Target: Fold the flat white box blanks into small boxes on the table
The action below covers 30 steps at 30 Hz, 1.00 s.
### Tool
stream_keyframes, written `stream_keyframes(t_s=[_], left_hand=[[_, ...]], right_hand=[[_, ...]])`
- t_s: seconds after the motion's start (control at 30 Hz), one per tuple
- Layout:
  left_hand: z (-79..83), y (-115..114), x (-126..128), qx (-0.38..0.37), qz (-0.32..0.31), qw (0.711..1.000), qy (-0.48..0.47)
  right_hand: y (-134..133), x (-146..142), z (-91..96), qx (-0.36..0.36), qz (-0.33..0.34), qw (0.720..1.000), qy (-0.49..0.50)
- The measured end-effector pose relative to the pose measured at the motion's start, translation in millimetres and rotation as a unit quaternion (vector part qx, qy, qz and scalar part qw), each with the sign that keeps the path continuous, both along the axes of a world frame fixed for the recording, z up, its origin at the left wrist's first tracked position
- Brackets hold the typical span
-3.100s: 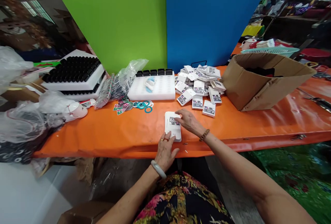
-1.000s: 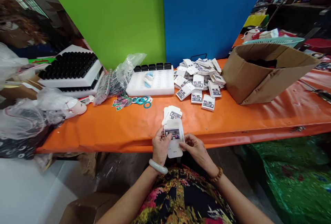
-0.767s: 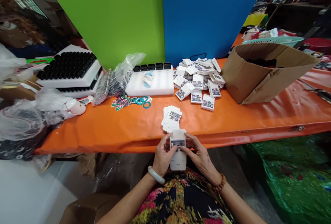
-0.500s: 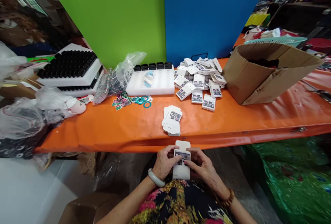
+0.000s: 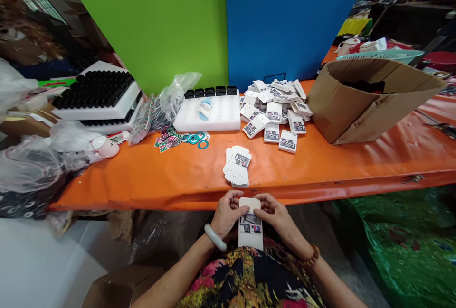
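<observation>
A small white printed box lies upright over my lap, its end flap pointing toward the table. My left hand grips its left edge near the flap, thumb on the printed face. From the other side my right hand holds the right edge, its thumb also on the front near the flap fold. The fingers behind the box are partly hidden. Just beyond, on the orange table, rests a stack of flat printed box blanks.
Behind the stack is a heap of folded white boxes. An open cardboard carton stands right of it. A white foam tray holds black pieces; teal rings and stickers lie before it. Foam trays of black pieces sit left.
Both hands have slid up the box toward its flap end. The thumbs have moved off the middle of the printed picture to near the flap fold.
</observation>
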<state>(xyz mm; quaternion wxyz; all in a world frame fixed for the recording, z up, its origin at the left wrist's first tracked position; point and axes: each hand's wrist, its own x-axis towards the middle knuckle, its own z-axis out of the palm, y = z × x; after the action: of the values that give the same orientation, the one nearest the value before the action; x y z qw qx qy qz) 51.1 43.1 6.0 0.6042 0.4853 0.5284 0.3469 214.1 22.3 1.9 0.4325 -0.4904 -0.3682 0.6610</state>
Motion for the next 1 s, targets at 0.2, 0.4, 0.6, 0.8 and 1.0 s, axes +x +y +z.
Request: stream_keyframes(t_s=[0.2, 0.4, 0.6, 0.8, 1.0], left_hand=[[-0.7, -5.9, -1.5, 0.023, -0.018, 0.998, 0.054], [0.9, -16.5, -6.4, 0.045, -0.027, 0.995, 0.087], [4.1, -9.7, -3.4, -0.053, -0.009, 0.998, -0.009], [10.5, -4.7, -2.5, -0.078, -0.022, 0.997, 0.003], [16.1, -2.0, -9.7, -0.082, -0.102, 0.991, 0.01]], right_hand=[[-7.8, 5.3, 0.2, 0.063, 0.01, 0.991, -0.119], [-17.9, 5.5, -7.8, 0.109, 0.023, 0.98, -0.164], [-8.7, 1.4, 6.6, 0.031, 0.008, 0.992, -0.122], [-6.1, -0.5, 8.9, -0.052, -0.005, 0.999, -0.003], [-9.9, 0.6, 7.4, -0.086, 0.006, 0.996, 0.006]])
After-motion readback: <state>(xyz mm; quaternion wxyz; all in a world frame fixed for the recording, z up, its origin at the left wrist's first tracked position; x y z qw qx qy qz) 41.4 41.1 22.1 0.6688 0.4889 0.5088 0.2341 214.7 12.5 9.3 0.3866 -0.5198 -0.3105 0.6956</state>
